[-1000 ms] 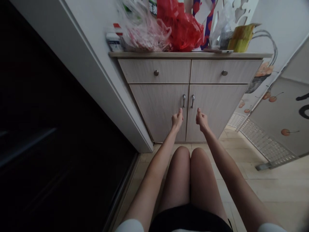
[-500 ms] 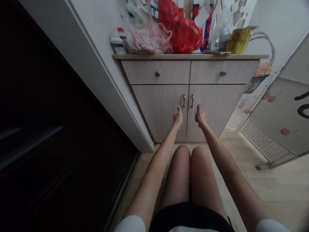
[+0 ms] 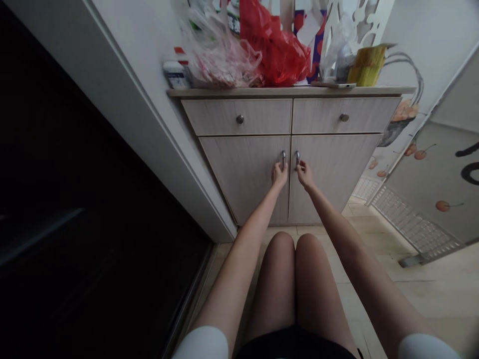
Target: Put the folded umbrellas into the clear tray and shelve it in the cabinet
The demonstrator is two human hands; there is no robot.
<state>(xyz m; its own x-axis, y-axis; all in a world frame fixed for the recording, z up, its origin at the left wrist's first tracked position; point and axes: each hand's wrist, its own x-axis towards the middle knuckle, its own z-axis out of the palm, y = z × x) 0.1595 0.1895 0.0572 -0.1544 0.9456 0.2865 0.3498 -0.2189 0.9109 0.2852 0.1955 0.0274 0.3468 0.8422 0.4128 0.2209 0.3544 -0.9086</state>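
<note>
Gripped low: left hand (image 3: 279, 175) on a slim silvery metal left handle (image 3: 283, 155), right hand (image 3: 305, 176) on the matching silvery right handle (image 3: 297, 155).

Half a second ago both hands sat just below the handles, thumbs raised; now the left hand's fingers and thumb close around the left handle's lower end, against the pale wood-grain left door (image 3: 243, 174), and the right hand's do likewise at the right handle on the equally pale right door (image 3: 333, 169). How firmly they press cannot be told. Both doors stand closed, meeting at the seam between the handles, so each door now has one hand on it.
</note>
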